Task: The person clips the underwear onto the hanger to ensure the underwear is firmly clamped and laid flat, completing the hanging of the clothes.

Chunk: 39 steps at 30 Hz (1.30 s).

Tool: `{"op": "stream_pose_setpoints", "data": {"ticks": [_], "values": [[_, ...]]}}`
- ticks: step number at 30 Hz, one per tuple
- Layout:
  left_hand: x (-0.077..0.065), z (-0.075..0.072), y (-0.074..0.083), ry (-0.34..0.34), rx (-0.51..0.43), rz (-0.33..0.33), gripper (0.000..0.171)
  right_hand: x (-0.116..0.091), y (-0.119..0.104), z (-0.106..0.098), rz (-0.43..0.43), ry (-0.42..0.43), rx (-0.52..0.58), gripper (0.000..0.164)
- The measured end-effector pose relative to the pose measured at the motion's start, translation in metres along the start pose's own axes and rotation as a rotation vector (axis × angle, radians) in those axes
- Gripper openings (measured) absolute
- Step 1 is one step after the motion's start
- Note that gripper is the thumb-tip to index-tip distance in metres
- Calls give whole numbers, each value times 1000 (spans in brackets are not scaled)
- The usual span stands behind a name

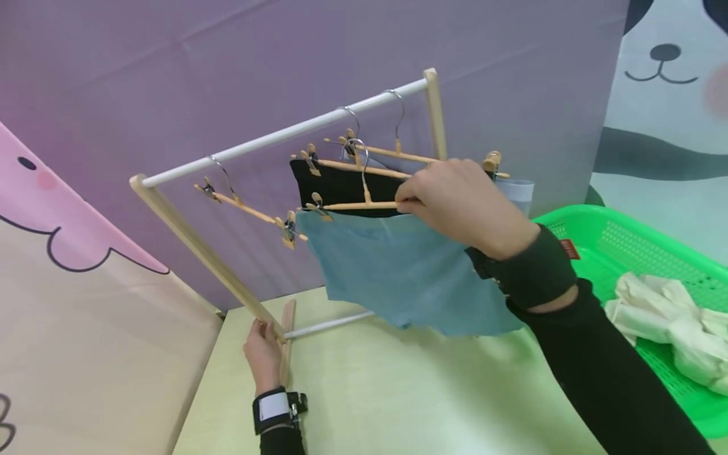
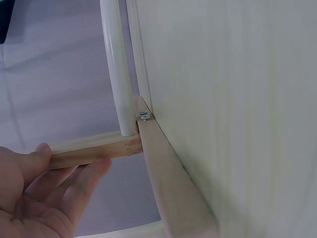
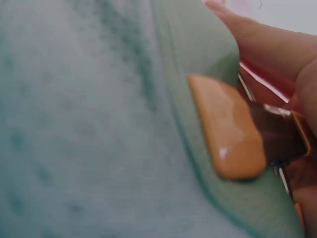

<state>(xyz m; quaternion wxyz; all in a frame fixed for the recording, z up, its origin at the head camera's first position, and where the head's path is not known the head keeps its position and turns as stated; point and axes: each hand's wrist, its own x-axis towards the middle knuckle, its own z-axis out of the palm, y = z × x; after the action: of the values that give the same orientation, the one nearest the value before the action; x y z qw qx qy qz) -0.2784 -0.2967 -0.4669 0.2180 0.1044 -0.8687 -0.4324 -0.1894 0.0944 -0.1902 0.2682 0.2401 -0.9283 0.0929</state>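
My right hand (image 1: 463, 199) grips a clip hanger (image 1: 364, 205) near its right end, its metal hook below and in front of the rack's white top rail. From this hanger hangs a pair of teal shorts (image 1: 409, 272); in the right wrist view an orange clip (image 3: 228, 131) pinches the teal cloth (image 3: 99, 148). Low on the left, my left hand (image 1: 264, 354) holds the wooden side post (image 1: 210, 259) of the rack, thumb and fingers around the post (image 2: 84, 151) in the left wrist view. Behind the teal shorts hangs a black garment (image 1: 335, 186) on another hanger.
An unloaded clip hanger (image 1: 244, 205) hangs on the left of the white rail (image 1: 284, 136). Further right, another hanger (image 1: 398, 151) holds a pale garment (image 1: 516, 191), mostly hidden. A green basket (image 1: 643, 234) with cream cloth (image 1: 671, 316) stands right, on the table (image 1: 398, 392).
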Motion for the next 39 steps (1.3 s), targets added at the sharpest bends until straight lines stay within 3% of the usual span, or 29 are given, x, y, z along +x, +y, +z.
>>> {"op": "stream_pose_setpoints", "data": {"ticks": [10, 14, 21, 26, 33, 39], "values": [[2, 6, -4, -9, -6, -2, 28, 30, -6, -9, 2, 43, -28, 15], [-1, 10, -4, -7, 4, 7, 27, 36, -8, -10, -1, 18, -26, 17], [-2, 13, 0, 4, -1, 24, 26, 47, -11, -16, 2, 54, -26, 18], [-1, 12, -1, -8, -15, 13, 28, 56, -11, -12, 27, 6, -23, 17], [3, 15, -2, -29, -21, -8, 30, 56, -10, -2, 1, 8, -37, 14], [2, 15, -1, -46, -19, -27, 30, 52, -9, -4, 32, 8, -33, 14]]}}
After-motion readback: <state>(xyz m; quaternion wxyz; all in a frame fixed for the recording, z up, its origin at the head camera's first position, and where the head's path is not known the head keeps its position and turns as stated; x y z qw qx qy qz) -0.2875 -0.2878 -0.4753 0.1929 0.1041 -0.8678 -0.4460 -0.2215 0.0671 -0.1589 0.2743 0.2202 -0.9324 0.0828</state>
